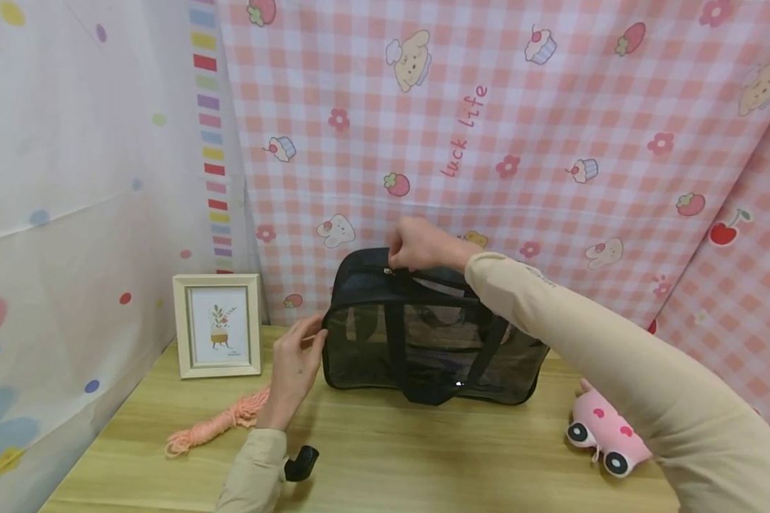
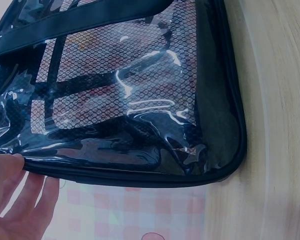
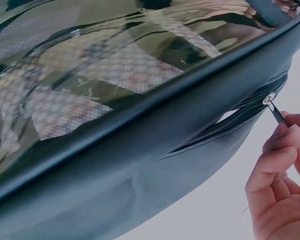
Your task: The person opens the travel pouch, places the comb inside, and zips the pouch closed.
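Observation:
A black bag with see-through smoky sides (image 1: 358, 356) stands upright on the wooden table, its strap handle (image 1: 396, 349) hanging down the front. My right hand (image 1: 420, 244) is over the bag's top and pinches the zipper pull (image 3: 277, 114) between thumb and finger. Behind the slider, a gap in the zipper (image 1: 441, 287) stands parted along the top. At the bag's left side, my left hand (image 1: 295, 367) pinches the piped edge (image 2: 80, 175), thumb on the front and fingers behind. Mesh panels (image 2: 115, 60) show through the clear side.
A cream picture frame (image 1: 218, 374) stands at the back left. Before it lies a bundle of peach cord (image 1: 214, 426), partly behind my left wrist. On the right, a pink plush toy with black-and-white wheels (image 1: 606, 427) lies partly under my right sleeve. A checked pink curtain (image 1: 552, 107) hangs behind the table.

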`<state>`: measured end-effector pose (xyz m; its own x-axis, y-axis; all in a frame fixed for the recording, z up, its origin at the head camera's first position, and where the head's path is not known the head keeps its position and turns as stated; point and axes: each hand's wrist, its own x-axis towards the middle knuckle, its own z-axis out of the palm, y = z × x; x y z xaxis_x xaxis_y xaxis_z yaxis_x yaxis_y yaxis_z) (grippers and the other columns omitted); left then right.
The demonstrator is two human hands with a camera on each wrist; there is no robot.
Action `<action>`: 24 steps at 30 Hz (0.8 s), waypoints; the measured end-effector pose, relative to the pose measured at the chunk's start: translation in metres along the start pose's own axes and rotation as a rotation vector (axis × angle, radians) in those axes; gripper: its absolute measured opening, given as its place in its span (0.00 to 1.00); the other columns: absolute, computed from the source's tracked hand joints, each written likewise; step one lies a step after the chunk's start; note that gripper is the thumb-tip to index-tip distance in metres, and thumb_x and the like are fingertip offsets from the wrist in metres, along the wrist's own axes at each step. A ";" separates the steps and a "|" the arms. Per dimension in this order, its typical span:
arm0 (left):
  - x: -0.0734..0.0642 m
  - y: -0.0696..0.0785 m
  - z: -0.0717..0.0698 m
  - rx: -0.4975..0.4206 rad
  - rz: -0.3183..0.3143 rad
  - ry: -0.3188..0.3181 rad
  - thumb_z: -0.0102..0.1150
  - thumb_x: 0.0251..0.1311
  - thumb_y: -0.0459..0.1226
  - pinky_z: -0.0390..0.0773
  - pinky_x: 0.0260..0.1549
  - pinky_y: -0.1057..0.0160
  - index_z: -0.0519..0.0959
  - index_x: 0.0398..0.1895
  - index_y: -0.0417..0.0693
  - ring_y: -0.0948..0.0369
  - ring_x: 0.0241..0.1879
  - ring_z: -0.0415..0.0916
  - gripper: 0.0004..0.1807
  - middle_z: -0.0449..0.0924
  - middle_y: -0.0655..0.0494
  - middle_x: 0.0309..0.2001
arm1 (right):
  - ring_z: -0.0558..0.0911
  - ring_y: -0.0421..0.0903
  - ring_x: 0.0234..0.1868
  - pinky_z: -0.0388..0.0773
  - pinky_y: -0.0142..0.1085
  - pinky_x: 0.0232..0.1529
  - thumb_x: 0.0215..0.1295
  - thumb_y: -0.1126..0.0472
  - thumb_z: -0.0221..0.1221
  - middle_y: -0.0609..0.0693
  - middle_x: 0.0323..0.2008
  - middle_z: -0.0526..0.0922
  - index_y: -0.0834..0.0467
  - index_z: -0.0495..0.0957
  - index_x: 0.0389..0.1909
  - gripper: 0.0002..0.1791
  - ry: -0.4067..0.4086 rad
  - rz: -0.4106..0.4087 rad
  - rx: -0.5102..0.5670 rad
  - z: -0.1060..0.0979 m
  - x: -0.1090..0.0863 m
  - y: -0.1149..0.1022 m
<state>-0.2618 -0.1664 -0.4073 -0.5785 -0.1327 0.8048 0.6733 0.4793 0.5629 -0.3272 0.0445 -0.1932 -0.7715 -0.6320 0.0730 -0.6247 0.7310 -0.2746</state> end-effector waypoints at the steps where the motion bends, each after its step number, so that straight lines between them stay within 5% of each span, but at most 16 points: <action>1: 0.000 0.000 0.000 -0.002 -0.001 0.000 0.62 0.56 0.25 0.84 0.33 0.57 0.81 0.44 0.36 0.53 0.37 0.81 0.12 0.82 0.45 0.40 | 0.80 0.42 0.21 0.80 0.33 0.26 0.59 0.67 0.58 0.51 0.24 0.84 0.62 0.86 0.27 0.08 0.000 0.002 0.000 0.000 -0.001 0.002; 24: -0.002 -0.001 0.001 0.005 0.010 -0.008 0.61 0.57 0.25 0.84 0.32 0.55 0.81 0.45 0.35 0.50 0.37 0.81 0.12 0.82 0.43 0.40 | 0.68 0.38 0.15 0.69 0.30 0.20 0.59 0.66 0.57 0.50 0.20 0.82 0.62 0.86 0.30 0.09 -0.018 0.051 -0.024 -0.009 -0.019 0.029</action>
<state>-0.2620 -0.1657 -0.4101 -0.5755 -0.1204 0.8089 0.6770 0.4847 0.5538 -0.3316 0.0798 -0.1934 -0.8002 -0.5982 0.0420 -0.5875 0.7681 -0.2546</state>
